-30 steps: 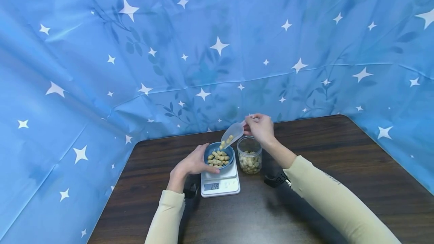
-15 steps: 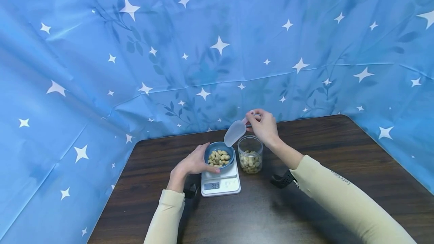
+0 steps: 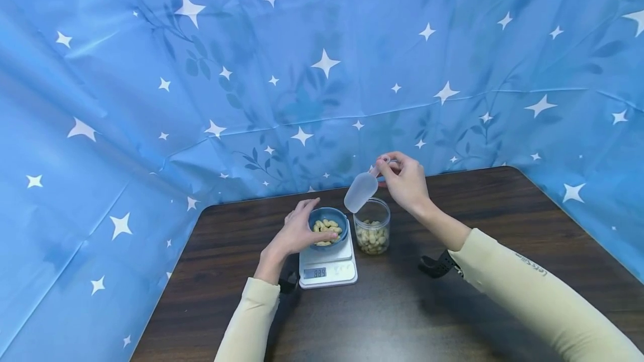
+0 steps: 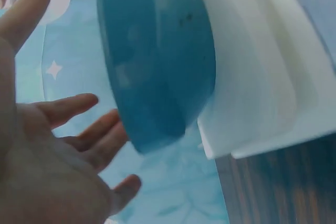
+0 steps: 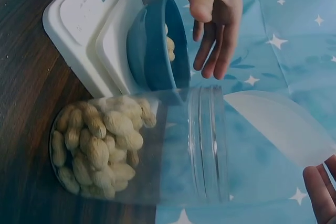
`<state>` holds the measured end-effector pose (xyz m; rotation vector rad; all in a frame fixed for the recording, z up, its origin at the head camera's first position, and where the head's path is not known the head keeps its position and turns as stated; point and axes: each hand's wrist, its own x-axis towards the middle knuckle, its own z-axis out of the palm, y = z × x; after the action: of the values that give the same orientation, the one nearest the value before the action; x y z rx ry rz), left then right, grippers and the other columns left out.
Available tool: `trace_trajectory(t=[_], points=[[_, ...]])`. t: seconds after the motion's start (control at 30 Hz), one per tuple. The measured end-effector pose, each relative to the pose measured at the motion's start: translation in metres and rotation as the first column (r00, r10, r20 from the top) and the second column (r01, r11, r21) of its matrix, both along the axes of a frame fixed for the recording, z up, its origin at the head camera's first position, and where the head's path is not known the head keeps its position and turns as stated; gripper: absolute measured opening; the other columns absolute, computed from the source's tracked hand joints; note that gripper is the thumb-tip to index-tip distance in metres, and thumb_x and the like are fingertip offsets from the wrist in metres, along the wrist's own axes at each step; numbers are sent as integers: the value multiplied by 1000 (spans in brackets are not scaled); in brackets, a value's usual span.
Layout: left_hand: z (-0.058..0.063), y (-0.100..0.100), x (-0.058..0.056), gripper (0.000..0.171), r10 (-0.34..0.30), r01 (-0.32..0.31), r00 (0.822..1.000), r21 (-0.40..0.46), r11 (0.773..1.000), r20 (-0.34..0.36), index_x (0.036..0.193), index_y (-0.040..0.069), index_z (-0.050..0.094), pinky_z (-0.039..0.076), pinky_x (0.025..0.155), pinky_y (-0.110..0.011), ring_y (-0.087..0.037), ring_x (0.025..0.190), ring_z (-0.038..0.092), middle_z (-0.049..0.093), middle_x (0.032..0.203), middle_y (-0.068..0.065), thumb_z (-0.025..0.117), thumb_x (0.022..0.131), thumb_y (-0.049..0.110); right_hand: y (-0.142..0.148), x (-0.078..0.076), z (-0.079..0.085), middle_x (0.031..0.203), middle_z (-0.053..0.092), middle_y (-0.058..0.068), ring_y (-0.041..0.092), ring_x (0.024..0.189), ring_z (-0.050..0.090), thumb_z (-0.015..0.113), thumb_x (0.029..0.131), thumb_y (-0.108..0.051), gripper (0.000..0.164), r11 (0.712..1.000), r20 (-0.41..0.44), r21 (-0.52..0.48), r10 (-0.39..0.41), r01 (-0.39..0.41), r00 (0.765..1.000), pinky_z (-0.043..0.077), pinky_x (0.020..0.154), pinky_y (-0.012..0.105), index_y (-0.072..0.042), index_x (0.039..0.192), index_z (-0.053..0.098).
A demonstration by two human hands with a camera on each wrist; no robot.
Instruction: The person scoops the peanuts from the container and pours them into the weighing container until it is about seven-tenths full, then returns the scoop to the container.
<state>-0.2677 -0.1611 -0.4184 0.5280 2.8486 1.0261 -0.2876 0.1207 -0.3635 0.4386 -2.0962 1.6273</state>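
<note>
A blue bowl (image 5: pixel 149 45) with peanuts (image 3: pixel 326 228) in it stands on a white kitchen scale (image 3: pixel 337 274), whose small display shows digits. My left hand (image 3: pixel 297 232) hovers at the bowl's left side, fingers spread and loosely extended; the left wrist view has its fingertips right by the rim. High on the right, my right hand (image 3: pixel 408 183) pinches the handle of a translucent scoop (image 3: pixel 361 191). No peanuts show in the scoop, which hangs mouth down close by the opening of a clear jar (image 5: pixel 207 145). Peanuts fill the lower part of that jar.
The jar stands just right of the scale on a dark wooden table (image 3: pixel 221 289). Behind the table's back edge hangs a blue curtain (image 3: pixel 261 99) with white stars. Dark bands are worn at both wrists.
Peanuts from the scoop have dropped into the bowl. My right hand has drawn the emptied scoop up and right. My left fingers have loosened from the bowl and risen. The scale's digits changed.
</note>
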Motion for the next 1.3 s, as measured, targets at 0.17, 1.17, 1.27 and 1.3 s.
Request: trace_trajectory(t=[0.17, 1.17, 1.27, 1.3], points=[[-4, 14, -4, 86, -43, 46, 992, 21, 999, -123, 156, 13, 44, 15, 119, -59, -30, 143, 39, 47, 153, -8, 79, 87, 53, 7, 3, 2, 87, 76, 14, 26, 83, 74, 59, 107, -19, 24, 999, -66, 29, -28, 30, 997, 59, 66, 25, 3, 110, 68], [-8, 73, -13, 89, -145, 142, 983, -41, 989, -116, 154, 9, 45, 28, 116, -53, -24, 128, 55, 60, 141, -6, 80, 86, 55, 3, -1, -25, 84, 72, 5, 8, 64, 61, 64, 103, -12, 6, 767, -224, 639, 248, -49, 942, 51, 60, 34, -8, 104, 68], [-8, 73, -14, 87, -156, 152, 982, -43, 987, -107, 153, 11, 46, 29, 116, -51, -24, 127, 55, 61, 139, -5, 80, 85, 54, 3, -2, -27, 84, 73, 4, 5, 63, 60, 63, 103, -12, 6, 750, -198, 657, 263, -71, 944, 50, 59, 32, -8, 103, 68], [-8, 73, -14, 87, -164, 160, 981, -39, 986, -107, 152, 11, 47, 30, 116, -51, -24, 126, 56, 62, 138, -5, 81, 85, 54, 2, -3, -27, 84, 72, 3, 5, 62, 59, 63, 104, -12, 6, 745, -190, 663, 266, -77, 945, 49, 58, 31, -8, 103, 68]])
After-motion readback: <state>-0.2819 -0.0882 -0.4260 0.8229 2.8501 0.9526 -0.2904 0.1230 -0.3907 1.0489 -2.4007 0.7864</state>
